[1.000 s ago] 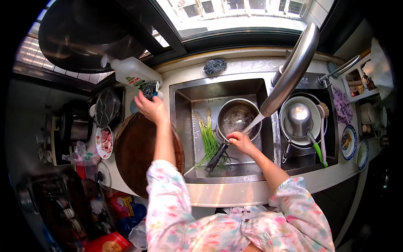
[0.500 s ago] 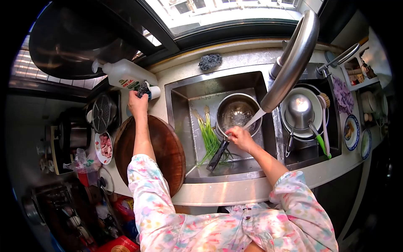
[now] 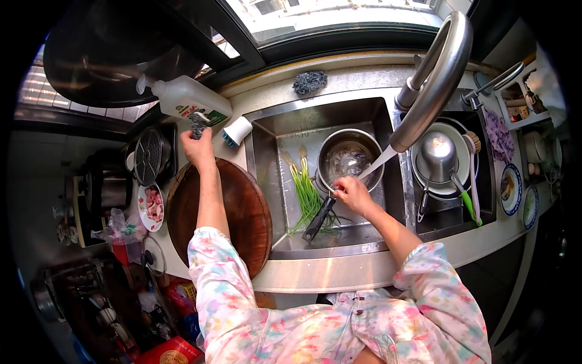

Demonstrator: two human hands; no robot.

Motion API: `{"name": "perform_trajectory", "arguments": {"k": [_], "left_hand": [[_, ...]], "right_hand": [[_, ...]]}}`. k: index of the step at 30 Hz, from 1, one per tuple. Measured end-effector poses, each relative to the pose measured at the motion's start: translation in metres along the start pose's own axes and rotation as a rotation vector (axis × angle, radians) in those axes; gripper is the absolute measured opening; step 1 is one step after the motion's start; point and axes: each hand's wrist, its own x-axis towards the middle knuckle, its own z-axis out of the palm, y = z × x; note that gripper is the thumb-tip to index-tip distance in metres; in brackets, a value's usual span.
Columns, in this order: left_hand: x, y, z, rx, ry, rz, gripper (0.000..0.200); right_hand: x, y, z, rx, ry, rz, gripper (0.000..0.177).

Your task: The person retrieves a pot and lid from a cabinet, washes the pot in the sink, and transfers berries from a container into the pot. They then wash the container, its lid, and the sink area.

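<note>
Pale counter (image 3: 327,276), running along the near side. Round wooden board (image 3: 242,224), dark brown, at left, crossed by the left forearm. Spring onions (image 3: 306,194), green with pale root ends, lying in the large sink (image 3: 327,115), left of the pot (image 3: 327,151) and partly behind its handle. Second basin (image 3: 442,227), at right: pale bowl (image 3: 459,162) holding a steel ladle (image 3: 438,148). White brush (image 3: 237,130), blue bristles, between left hand and sink. Steel faucet (image 3: 458,51), arching over the divider, blocking part of the view. Translucent bottle (image 3: 191,97), just beyond the left hand.

Right hand (image 3: 353,195): fingers bent closed on the pot, at the handle's rim end. Pot, in the sink under the faucet's stream: round, metal, black-handled, rippled water inside. Left hand (image 3: 199,147): fingertips pinched on a dark grey scrubber (image 3: 197,127), clear of the sink; scrubber small, ragged, partly covered.
</note>
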Motion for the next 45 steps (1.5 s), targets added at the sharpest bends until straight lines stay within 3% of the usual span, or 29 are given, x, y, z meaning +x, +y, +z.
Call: {"name": "perform_trajectory", "arguments": {"k": [3, 5, 7, 10, 12, 13, 15, 17, 18, 21, 22, 25, 29, 33, 34, 39, 42, 45], "left_hand": [[-0.034, 0.049, -0.018, 0.073, 0.149, 0.153, 0.03], [-0.07, 0.066, -0.023, -0.067, -0.234, 0.206, 0.028], [-0.106, 0.064, -0.017, -0.088, -0.591, 0.406, 0.031], [-0.13, 0.074, -0.012, -0.138, -0.89, 0.578, 0.037], [-0.11, 0.067, -0.011, -0.102, -0.958, 0.626, 0.044], [-0.094, 0.067, -0.009, 0.049, -0.839, 0.649, 0.052], [-0.082, 0.05, -0.002, 0.587, -0.612, 0.781, 0.055], [-0.078, 0.025, 0.018, 0.44, -0.738, 0.632, 0.055], [-0.076, 0.023, 0.027, 0.369, -0.797, 0.561, 0.055], [-0.071, 0.025, 0.05, 0.179, -0.735, 0.506, 0.054], [-0.072, 0.055, 0.046, 0.19, -0.611, 0.412, 0.056], [-0.051, 0.078, 0.07, 0.185, -0.374, 0.495, 0.062], [-0.027, 0.076, 0.108, 0.219, -0.435, 0.401, 0.068], [-0.016, 0.066, 0.125, 0.162, -0.419, 0.336, 0.082], [-0.015, 0.067, 0.127, 0.162, -0.419, 0.305, 0.085], [-0.015, 0.065, 0.132, 0.065, -0.355, 0.257, 0.091], [-0.027, 0.063, 0.127, 0.005, -0.253, 0.254, 0.085], [-0.058, 0.064, 0.115, -0.26, -0.147, 0.033, 0.073]], "right_hand": [[-0.007, -0.044, -0.001, -0.148, 0.266, -0.346, 0.047], [-0.001, -0.097, -0.011, -0.034, 0.341, -0.492, 0.063], [0.013, -0.135, -0.019, 0.076, 0.393, -0.612, 0.072], [0.039, -0.134, -0.013, 0.407, 0.177, -0.538, 0.061], [0.034, -0.117, -0.015, 0.273, 0.152, -0.327, 0.052], [0.028, -0.104, -0.018, 0.204, 0.142, -0.219, 0.048], [0.009, -0.068, -0.02, 0.086, 0.396, -0.223, 0.037], [-0.007, -0.038, -0.029, -0.103, 0.328, 0.107, 0.033], [-0.014, -0.033, -0.035, -0.13, 0.389, 0.144, 0.033], [-0.017, -0.018, -0.043, -0.281, 0.216, 0.055, 0.035], [-0.016, -0.02, -0.041, -0.455, 0.145, 0.013, 0.035], [-0.016, -0.013, -0.03, -0.49, 0.122, -0.017, 0.034], [-0.016, -0.003, -0.026, -0.466, 0.139, -0.064, 0.032], [-0.008, -0.01, -0.025, -0.465, 0.065, 0.047, 0.03], [-0.008, -0.003, -0.017, -0.485, 0.193, -0.056, 0.028], [-0.008, 0.0, -0.016, -0.52, 0.137, -0.051, 0.03], [-0.006, 0.009, -0.009, -0.517, 0.163, -0.085, 0.03], [-0.001, 0.013, -0.008, -0.502, 0.15, -0.044, 0.028]]}}
